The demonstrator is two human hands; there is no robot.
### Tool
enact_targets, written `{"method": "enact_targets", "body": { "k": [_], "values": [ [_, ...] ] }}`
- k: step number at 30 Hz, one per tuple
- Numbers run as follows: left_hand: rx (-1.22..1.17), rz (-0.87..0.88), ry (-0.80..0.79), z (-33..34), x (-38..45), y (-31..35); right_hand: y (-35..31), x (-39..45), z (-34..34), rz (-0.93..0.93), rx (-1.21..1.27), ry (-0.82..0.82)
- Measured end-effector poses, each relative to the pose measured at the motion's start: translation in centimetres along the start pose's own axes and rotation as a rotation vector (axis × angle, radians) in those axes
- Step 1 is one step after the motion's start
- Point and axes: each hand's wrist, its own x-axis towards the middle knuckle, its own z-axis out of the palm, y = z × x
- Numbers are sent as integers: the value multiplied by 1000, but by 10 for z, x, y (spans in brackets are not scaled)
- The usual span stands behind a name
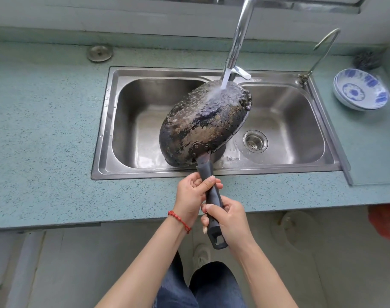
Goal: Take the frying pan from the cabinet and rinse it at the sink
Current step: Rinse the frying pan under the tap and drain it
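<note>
The frying pan (pixel 203 123) is blackened and worn, held tilted with its underside up over the divider of the steel double sink (pixel 105 121). Water runs from the tall chrome tap (pixel 238 38) onto the pan's far edge and spreads over it. My left hand (pixel 193 196) grips the upper part of the dark handle (pixel 213 201); it wears a red bead bracelet at the wrist. My right hand (pixel 228 221) grips the handle lower down, near its end. The pan's inside faces down and is hidden.
A second thin tap (pixel 320 52) stands at the sink's right rear corner. Stacked blue-and-white bowls (pixel 360 90) sit on the counter to the right, with a steel scourer (pixel 367 60) behind them. A round metal cap (pixel 99 53) lies on the left counter. The right basin has a drain strainer (pixel 255 141).
</note>
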Motion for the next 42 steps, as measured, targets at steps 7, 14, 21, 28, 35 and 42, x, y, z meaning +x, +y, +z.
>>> {"method": "enact_targets", "body": {
  "k": [7,14,21,28,35,42],
  "values": [
    [-34,-24,-13,-1,3,-1,2,4,-2,-9,-20,-6],
    [-267,-166,-123,0,7,3,1,5,-9,-23,25,-56],
    [-147,-103,-78,3,10,6,4,10,-16,-11,32,-140],
    [50,-35,5,2,4,1,-5,12,-25,12,-157,-240],
    [51,17,31,-5,2,2,-1,11,-1,84,-182,-38],
    [125,34,-22,-10,4,6,3,8,6,20,-90,9]
  ]
}}
